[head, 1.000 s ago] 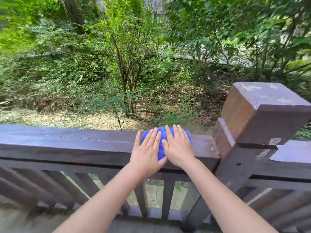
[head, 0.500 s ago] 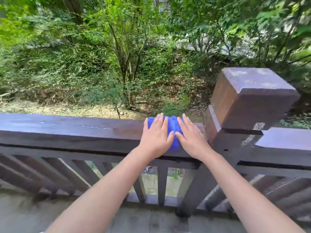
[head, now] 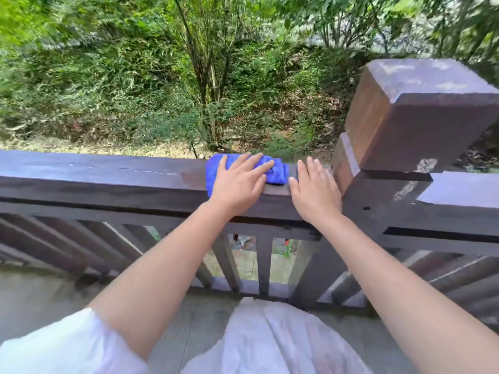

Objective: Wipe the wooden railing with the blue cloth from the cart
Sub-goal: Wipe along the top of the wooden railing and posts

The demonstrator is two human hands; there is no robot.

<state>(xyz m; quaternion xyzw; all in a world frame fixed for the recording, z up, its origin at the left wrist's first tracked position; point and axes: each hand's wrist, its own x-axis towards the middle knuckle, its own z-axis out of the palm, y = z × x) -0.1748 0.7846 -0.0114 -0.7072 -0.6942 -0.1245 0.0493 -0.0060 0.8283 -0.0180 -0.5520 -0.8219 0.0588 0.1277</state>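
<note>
A bunched blue cloth (head: 275,172) lies on top of the dark wooden railing (head: 108,176), near its right end. My left hand (head: 239,184) rests flat on the cloth with its fingers spread, pressing it onto the rail. Beside the cloth, my right hand (head: 314,191) lies flat and open on the bare rail, its fingers just right of the cloth and close to the post. Part of the cloth is hidden under my left palm.
A thick square post (head: 415,114) rises at the right end of the rail, and another rail section (head: 459,190) continues beyond it. Vertical balusters (head: 263,261) run below. Trees and undergrowth (head: 205,76) lie beyond. White clothing (head: 270,338) shows at the bottom.
My hands have come apart: the right hand slid off the cloth to the bare rail by the post, while the left hand stays pressing the cloth. The view tilted downward.
</note>
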